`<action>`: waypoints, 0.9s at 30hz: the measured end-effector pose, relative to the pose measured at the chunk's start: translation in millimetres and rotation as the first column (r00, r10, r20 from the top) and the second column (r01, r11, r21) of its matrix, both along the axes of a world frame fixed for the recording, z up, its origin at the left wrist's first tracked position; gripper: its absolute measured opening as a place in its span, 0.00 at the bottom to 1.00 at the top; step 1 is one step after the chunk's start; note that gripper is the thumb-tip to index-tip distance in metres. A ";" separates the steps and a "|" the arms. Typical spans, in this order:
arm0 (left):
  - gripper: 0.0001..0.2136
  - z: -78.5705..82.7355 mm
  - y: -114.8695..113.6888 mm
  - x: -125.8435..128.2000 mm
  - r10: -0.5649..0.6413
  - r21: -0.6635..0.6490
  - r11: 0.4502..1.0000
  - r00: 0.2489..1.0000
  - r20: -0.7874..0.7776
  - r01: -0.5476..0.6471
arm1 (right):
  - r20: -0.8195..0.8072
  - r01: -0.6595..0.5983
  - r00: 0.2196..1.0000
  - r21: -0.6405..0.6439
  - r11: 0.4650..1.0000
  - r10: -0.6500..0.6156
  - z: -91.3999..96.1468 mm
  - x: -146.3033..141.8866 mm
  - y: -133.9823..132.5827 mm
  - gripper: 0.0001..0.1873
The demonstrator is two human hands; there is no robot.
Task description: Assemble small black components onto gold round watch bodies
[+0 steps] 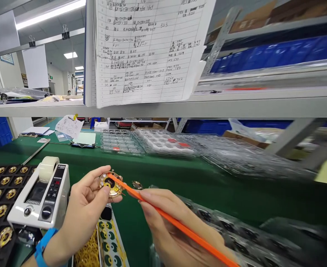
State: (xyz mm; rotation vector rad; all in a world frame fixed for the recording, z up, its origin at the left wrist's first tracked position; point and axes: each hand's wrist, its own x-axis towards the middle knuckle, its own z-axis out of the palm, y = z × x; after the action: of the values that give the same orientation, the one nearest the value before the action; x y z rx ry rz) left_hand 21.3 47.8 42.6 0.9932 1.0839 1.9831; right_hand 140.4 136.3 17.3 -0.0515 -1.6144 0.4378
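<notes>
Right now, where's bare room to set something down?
Bare green tabletop lies between the stacked clear plastic trays behind and the blurred tray of dark round parts at right. It's crowded left: white tape dispenser, black tray of gold round parts.

The left hand (88,205) grips a round gold-coloured metal part (109,188). The right hand (170,239) holds a slender orange stick (180,224), tip at the part's face. A white tape dispenser (37,213) stands on the green-topped bench (185,174).

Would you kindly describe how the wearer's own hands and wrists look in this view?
Both the left hand and the right hand are ungloved, with no rings visible. A bright blue band circles the left wrist, with no sleeve showing there. The right wrist is not clearly seen.
</notes>
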 end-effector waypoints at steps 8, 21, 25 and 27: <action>0.12 -7.1 7.0 -0.4 -0.033 0.043 0.999 0.996 0.084 0.030 | 0.125 0.136 0.964 0.524 0.841 -0.234 2.1 1.2 3.0 0.13; 0.14 -2.2 8.4 -11.0 -0.040 -0.029 0.999 0.998 0.057 0.042 | 0.050 0.092 0.993 0.203 0.975 -0.104 6.4 13.7 3.9 0.21; 0.13 -3.3 7.6 -8.5 -0.073 -0.021 0.997 0.997 0.022 0.074 | -0.071 0.064 0.995 -0.095 0.993 -0.071 4.5 14.6 1.6 0.18; 0.10 -3.7 7.8 -6.8 -0.070 -0.022 0.997 0.998 0.002 0.070 | -0.043 0.050 0.997 -0.159 0.986 -0.057 3.6 13.2 2.3 0.14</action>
State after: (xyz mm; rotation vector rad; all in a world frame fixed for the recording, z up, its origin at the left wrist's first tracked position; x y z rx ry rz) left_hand 14.5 55.7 38.8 1.0042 1.0538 1.9114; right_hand 153.6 138.7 20.8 -0.2027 -1.5251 0.5212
